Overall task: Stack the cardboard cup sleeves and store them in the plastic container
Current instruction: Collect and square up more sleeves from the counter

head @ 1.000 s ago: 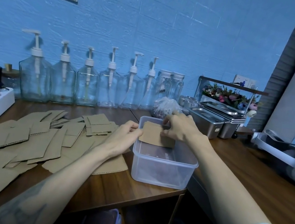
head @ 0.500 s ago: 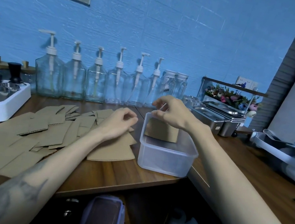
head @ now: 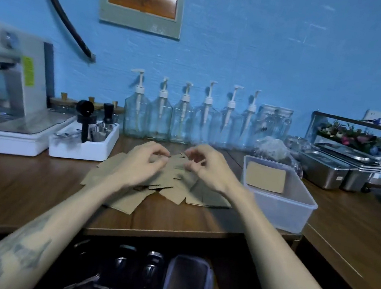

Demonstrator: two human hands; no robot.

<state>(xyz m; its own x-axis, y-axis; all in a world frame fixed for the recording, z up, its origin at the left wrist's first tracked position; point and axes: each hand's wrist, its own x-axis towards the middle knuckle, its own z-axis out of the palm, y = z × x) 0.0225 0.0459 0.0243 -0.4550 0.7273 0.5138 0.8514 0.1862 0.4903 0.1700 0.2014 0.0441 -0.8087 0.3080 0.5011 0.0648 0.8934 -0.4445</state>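
Note:
Several flat brown cardboard sleeves [head: 176,190] lie in a loose pile on the wooden counter. To the right of the pile stands the clear plastic container [head: 281,210]. A small stack of sleeves [head: 266,177] leans against its far wall. My left hand [head: 140,163] is over the pile, thumb and fingers pinched on the edge of a top sleeve [head: 178,163]. My right hand [head: 208,167] hovers close beside it with its fingers curled and apart, the tips at that sleeve's other edge. The fingertips are blurred.
A row of glass pump bottles [head: 183,120] lines the blue wall. A white tray of tools [head: 82,149] and a coffee machine [head: 9,89] stand to the left. Steel pans [head: 331,168] and a crumpled plastic bag [head: 274,148] sit behind the container. An open shelf lies below the counter edge.
My right hand left the sleeves in the container and swung left to the pile. My left hand stayed on the pile. The view turned left and upward.

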